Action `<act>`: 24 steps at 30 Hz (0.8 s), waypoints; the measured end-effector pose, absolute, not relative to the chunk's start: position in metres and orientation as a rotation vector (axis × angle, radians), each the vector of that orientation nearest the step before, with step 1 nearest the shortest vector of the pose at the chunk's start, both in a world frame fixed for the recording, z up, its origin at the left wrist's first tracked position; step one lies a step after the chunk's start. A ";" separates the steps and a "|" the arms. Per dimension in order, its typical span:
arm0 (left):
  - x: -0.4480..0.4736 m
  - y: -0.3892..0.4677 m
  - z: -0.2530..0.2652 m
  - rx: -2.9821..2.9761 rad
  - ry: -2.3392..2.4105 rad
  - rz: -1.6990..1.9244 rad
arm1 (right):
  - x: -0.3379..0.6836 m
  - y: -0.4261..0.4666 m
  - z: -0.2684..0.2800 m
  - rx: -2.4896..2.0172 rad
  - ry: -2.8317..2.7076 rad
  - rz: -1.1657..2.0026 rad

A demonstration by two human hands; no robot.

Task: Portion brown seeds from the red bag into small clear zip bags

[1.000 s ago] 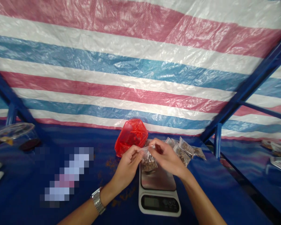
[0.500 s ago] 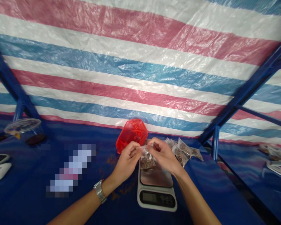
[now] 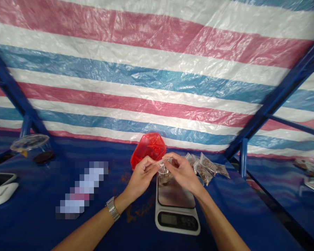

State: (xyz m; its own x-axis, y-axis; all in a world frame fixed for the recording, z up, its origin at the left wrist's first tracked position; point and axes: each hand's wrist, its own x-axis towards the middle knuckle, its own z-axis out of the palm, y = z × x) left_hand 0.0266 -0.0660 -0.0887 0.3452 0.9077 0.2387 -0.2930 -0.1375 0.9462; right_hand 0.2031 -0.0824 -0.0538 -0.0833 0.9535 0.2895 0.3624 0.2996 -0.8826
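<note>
Both hands pinch the top of a small clear plastic bag (image 3: 164, 177) with brown dried bits in its bottom. My left hand (image 3: 143, 176), with a metal watch on the wrist, is closed on the bag's left top edge. Closed on the right top edge is my right hand (image 3: 181, 170). Below them lies a white kitchen scale (image 3: 176, 197) with a metal plate and a dark display panel. Behind the left hand stands an open red plastic bag (image 3: 149, 148). Several filled clear bags (image 3: 204, 170) lie in a pile beyond the right hand.
The table (image 3: 115, 230) is blue, with brown crumbs left of the scale. A clear plastic tub (image 3: 32, 148) and a white device (image 3: 2, 194) sit at the left, near a blurred-out patch (image 3: 81, 190). Striped sheeting (image 3: 146, 80) and blue metal bars (image 3: 272, 101) close off the back.
The small bag's upper part looks more bunched between my fingers, and my hands have drawn slightly closer over it. The whole view has shifted a little.
</note>
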 end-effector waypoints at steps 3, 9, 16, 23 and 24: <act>0.027 -0.066 -0.089 1.324 0.627 1.150 | 0.206 -0.082 -0.053 -1.190 -1.662 0.843; 0.027 -0.069 -0.091 1.491 0.712 1.139 | 0.208 -0.083 -0.052 -1.152 -1.759 0.849; -0.006 -0.064 -0.061 2.468 1.120 1.101 | 0.234 -0.078 -0.045 -1.298 -1.400 0.799; -0.033 -0.036 -0.075 2.816 1.297 0.603 | 0.244 -0.081 -0.046 -1.402 -1.700 0.925; -0.033 -0.034 -0.076 2.831 1.328 0.623 | 0.244 -0.082 -0.047 -1.407 -1.763 0.889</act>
State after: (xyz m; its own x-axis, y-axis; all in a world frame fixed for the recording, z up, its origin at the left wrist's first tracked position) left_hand -0.0334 -0.0339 -0.0758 0.5769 0.7302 0.3660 0.7484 -0.6521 0.1213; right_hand 0.2442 -0.0822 -0.0466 -0.1632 0.9810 0.1048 0.4989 0.1737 -0.8491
